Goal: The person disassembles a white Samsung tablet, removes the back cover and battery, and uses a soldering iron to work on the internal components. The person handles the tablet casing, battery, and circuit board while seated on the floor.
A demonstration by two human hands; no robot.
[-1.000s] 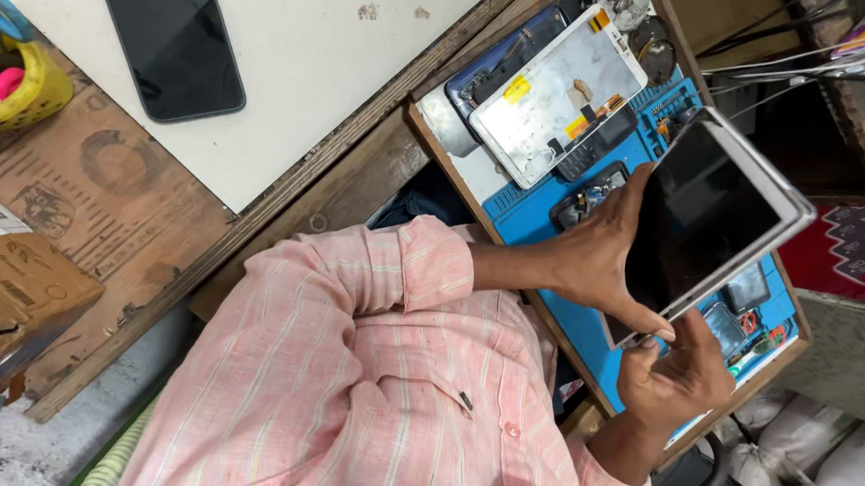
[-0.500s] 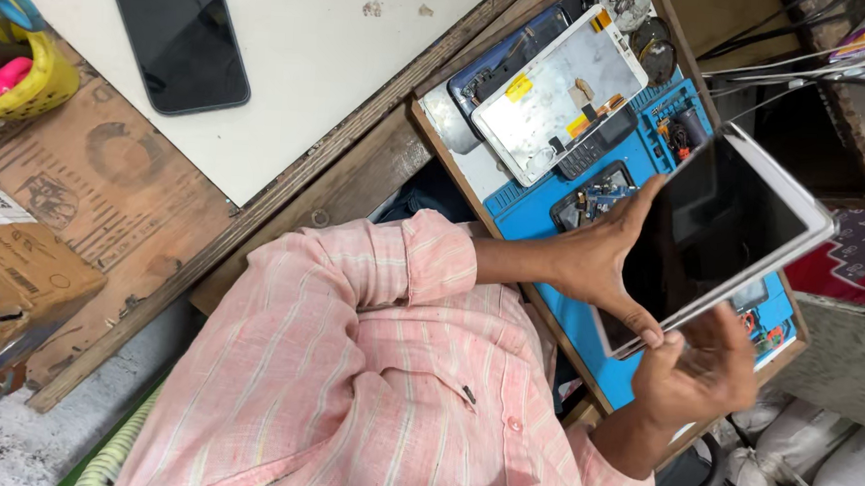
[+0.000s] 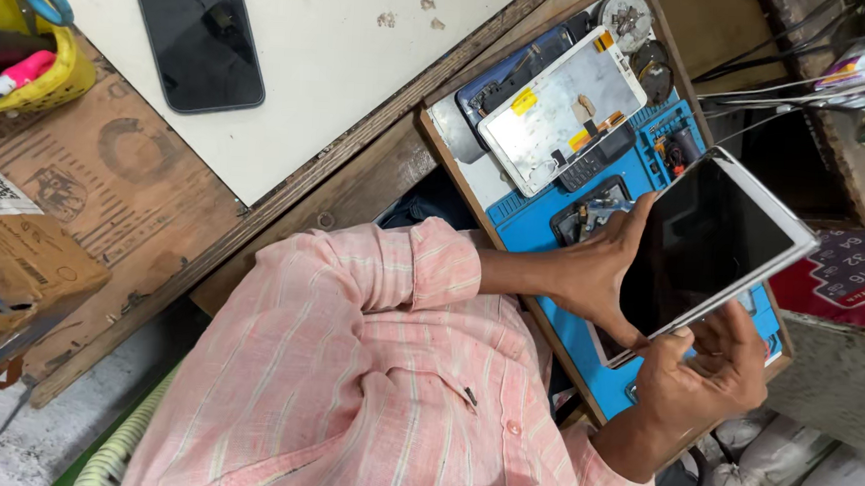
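Both hands hold a white-framed tablet (image 3: pixel 713 250) tilted up off a blue mat (image 3: pixel 566 324).

The tablet, dark screen showing, stands on its lower edge over the mat's right part, leaning away from the body. The left hand (image 3: pixel 599 271) comes in from a rolled pink striped sleeve (image 3: pixel 392 270), forearm level, fingers curled around the tablet's near long edge with the thumb along its side. The right hand (image 3: pixel 702 371) reaches up from below, half closed, fingertips at the lower corner; whether they pinch the edge or only press it is hard to tell. The mat beneath the tablet is hidden. Farther up the mat lies an opened device back (image 3: pixel 563 112) with loose parts; a dark phone (image 3: pixel 197 29) lies well apart on the white board (image 3: pixel 362 82).
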